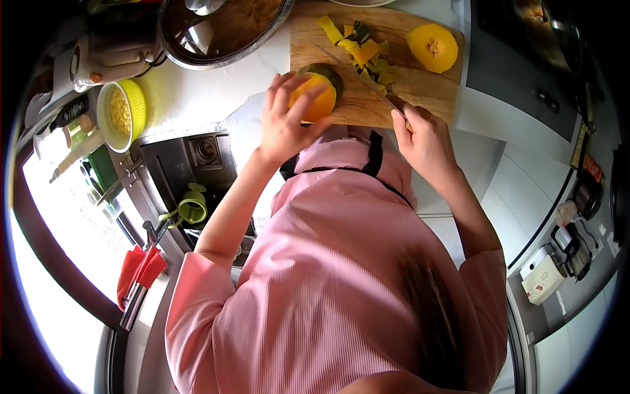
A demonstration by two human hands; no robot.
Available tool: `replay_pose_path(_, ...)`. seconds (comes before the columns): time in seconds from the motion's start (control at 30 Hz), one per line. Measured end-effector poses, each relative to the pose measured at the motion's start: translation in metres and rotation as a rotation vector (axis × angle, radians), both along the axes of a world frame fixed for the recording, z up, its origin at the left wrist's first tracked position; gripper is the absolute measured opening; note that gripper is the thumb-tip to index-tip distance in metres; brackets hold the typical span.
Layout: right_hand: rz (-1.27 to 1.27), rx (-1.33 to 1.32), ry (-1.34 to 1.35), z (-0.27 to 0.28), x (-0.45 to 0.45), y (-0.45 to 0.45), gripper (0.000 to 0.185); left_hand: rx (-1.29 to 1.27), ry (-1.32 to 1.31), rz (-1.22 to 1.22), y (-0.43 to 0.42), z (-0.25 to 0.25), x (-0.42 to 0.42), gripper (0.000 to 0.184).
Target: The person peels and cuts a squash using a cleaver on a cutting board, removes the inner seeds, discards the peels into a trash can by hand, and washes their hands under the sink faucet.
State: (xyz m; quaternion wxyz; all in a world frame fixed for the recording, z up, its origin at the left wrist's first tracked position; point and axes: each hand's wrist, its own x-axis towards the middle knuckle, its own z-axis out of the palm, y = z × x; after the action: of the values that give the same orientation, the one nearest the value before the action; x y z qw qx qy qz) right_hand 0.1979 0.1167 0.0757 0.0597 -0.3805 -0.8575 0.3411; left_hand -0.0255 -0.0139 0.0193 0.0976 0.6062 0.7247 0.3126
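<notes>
The wooden board (420, 92) supports the pumpkin piece (323, 98) at its near edge. My left hand (287, 117) is spread against that piece; my right hand (423, 136) grips the knife (396, 102). Peelings (367, 54) lie beside the blade.

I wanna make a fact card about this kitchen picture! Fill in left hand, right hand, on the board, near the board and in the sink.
Left hand: fingers spread over an orange pumpkin piece with some dark green skin
Right hand: gripping a knife
On the wooden board: that piece, a heap of peelings, and another pumpkin piece
Near the board: a lidded pan
In the sink: a green cup
</notes>
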Motion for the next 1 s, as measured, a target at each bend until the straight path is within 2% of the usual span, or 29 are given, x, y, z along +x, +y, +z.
replay_pose_path(0.1,0.029,0.046,0.026,0.009,-0.003,-0.005,0.014,0.057,0.026,-0.022,0.007,-0.011,0.006,0.056)
replay_pose_path(0.27,0.087,0.06,-0.049,0.023,0.0,-0.014,0.026,0.077,0.02,0.244,0.009,-0.013,0.035,0.054)
replay_pose_path(0.3,0.096,0.074,-0.057,0.021,0.003,-0.017,0.035,0.079,0.011,0.305,0.008,-0.015,0.039,0.052)
replay_pose_path(0.37,0.127,0.094,-0.102,0.025,0.003,-0.019,0.04,0.092,0.104,0.191,-0.01,-0.047,0.032,0.06)
replay_pose_path(0.47,0.161,0.107,-0.146,0.031,0.003,-0.02,0.048,0.056,0.12,0.025,-0.023,-0.063,0.023,0.058)
replay_pose_path(0.6,0.176,0.11,-0.163,0.033,0.004,-0.023,0.051,0.139,-0.002,-0.094,-0.009,-0.054,0.013,0.046)
replay_pose_path(0.67,0.165,0.12,-0.169,0.032,0.004,-0.024,0.051,0.288,0.009,-0.073,-0.004,-0.053,0.017,0.043)
replay_pose_path(1.0,0.146,0.116,-0.196,0.034,0.003,-0.029,0.053,0.278,-0.089,-0.02,-0.004,-0.053,0.028,0.038)
